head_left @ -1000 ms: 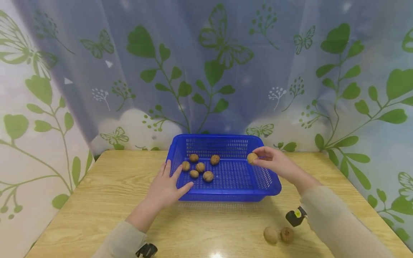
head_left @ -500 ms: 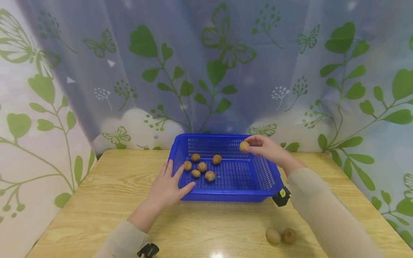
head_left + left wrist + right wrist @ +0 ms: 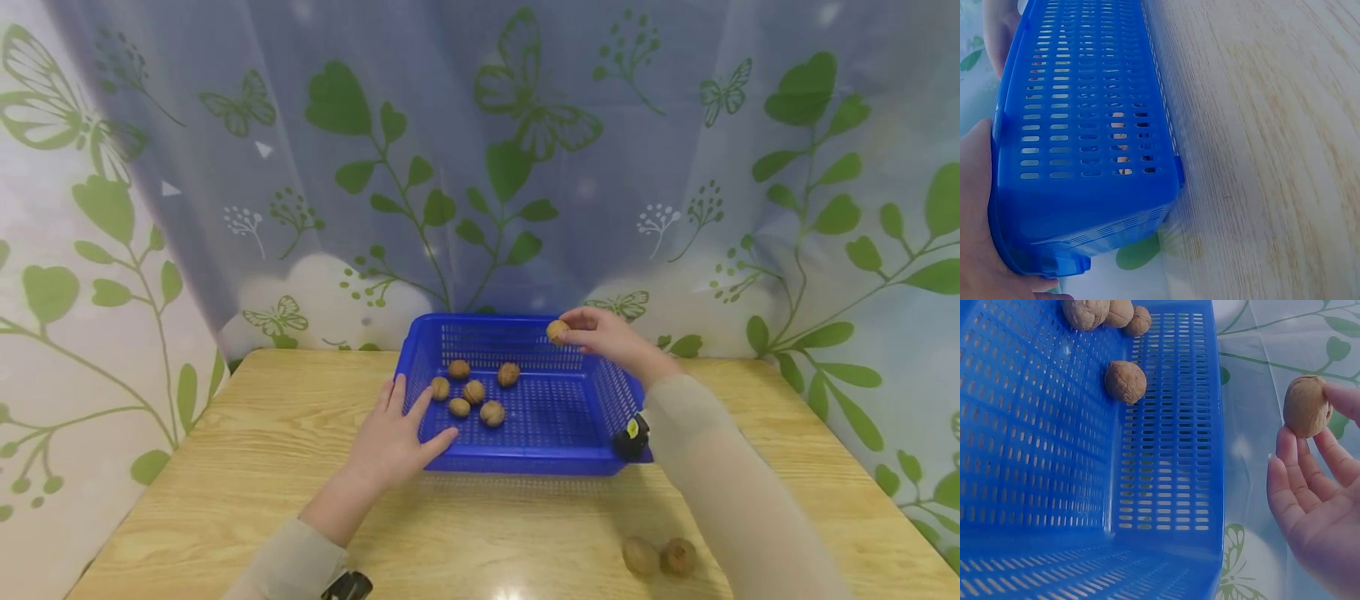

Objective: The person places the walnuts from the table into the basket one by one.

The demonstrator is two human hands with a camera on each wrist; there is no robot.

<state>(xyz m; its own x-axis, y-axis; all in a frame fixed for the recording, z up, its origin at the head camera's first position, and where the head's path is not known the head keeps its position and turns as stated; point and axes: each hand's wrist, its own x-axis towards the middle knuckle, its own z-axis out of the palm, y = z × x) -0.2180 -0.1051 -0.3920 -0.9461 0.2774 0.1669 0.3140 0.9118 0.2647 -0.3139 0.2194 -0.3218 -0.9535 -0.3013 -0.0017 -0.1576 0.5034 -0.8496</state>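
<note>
A blue slotted basket [image 3: 525, 460] stands on the wooden table [image 3: 262, 433] with several walnuts [image 3: 474, 392] lying in its left half. My left hand [image 3: 414, 421] rests on the basket's near left corner with straight fingers; the left wrist view shows the palm [image 3: 975, 237] against the basket wall [image 3: 1085, 125]. My right hand [image 3: 573, 332] pinches a walnut [image 3: 557, 331] above the basket's far rim. In the right wrist view that walnut [image 3: 1307, 406] sits between the fingertips [image 3: 1291, 450] and thumb, just outside the basket wall [image 3: 1166, 456].
Two more walnuts [image 3: 640, 556] [image 3: 681, 556] lie on the table near its front right edge. A leaf-printed curtain [image 3: 480, 167] hangs close behind the table. Bare tabletop stretches left of the basket.
My right hand has carried the walnut from the basket's right side leftward and farther back, to above the far rim. The left hand stays on the basket corner.
</note>
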